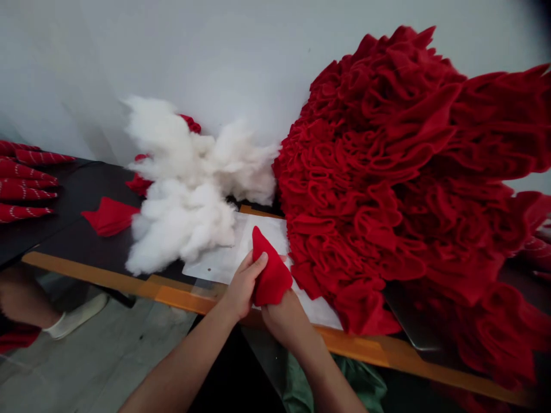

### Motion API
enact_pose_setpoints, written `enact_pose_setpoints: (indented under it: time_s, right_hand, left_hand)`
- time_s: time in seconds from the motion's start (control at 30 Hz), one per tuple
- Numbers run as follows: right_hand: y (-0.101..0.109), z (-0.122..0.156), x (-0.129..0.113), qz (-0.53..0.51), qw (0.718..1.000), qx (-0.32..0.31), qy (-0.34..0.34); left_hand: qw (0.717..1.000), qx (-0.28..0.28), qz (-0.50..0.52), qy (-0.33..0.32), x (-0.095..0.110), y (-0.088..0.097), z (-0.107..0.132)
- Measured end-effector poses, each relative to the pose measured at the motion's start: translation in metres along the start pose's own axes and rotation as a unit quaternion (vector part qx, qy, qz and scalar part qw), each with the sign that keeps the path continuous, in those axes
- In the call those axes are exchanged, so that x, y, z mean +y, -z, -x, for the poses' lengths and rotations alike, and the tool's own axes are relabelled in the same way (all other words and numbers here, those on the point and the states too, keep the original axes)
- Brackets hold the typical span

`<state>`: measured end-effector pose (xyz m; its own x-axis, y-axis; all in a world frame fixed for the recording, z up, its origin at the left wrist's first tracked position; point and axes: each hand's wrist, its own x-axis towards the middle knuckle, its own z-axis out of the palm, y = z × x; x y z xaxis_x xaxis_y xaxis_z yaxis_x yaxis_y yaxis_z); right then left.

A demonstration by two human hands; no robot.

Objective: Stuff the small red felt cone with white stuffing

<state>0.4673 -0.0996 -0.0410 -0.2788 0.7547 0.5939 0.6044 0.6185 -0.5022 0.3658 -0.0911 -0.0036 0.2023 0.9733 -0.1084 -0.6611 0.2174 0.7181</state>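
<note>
Hands [241, 288] [287, 318] around pointed red felt cone [270, 274]

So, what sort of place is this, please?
Probably a craft or toy-stuffing workshop: a big pile of red felt pieces, white stuffing fibre on the worktable, and a red felt cone in the left hand.

No lettering, label, brand mark, number or sign can be read anywhere in the frame. The red cloth piece [271, 278] at lower centre is plain. The white lines on the striped red pieces [26, 183] at the left edge are a pattern, not writing. The clear sheet [224, 261] in the middle shows only a small dark dot.
</note>
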Motion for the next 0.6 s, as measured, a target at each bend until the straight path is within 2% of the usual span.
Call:
enact_pose_setpoints:
  time_s: [0.1, 0.2, 0.3, 0.4, 0.5, 0.6]
  right_hand:
    - [0.004, 0.007, 0.0, -0.002, 0.997, -0.054, 0.048]
    - [0.009, 0.01, -0.005, -0.01, 0.993, -0.086, 0.082]
    - [0.016, 0.005, -0.014, -0.058, 0.987, -0.123, 0.079]
    - [0.021, -0.001, -0.02, -0.138, 0.976, -0.163, 0.038]
    - [0.021, -0.003, -0.019, -0.18, 0.973, -0.147, 0.006]
    - [0.015, 0.001, -0.016, -0.127, 0.985, -0.109, 0.032]
  left_hand:
    - [0.999, 0.012, -0.023, 0.021, 0.015, 0.006, -0.003]
    - [1.0, -0.016, -0.003, 0.017, 0.021, 0.011, -0.001]
    - [0.999, -0.044, 0.027, -0.004, 0.016, 0.009, 0.004]
    - [0.998, -0.06, 0.031, -0.007, 0.011, 0.003, 0.009]
    - [0.997, -0.075, 0.014, 0.021, 0.013, -0.002, 0.01]
    - [0.999, -0.048, 0.019, 0.012, 0.018, -0.002, 0.008]
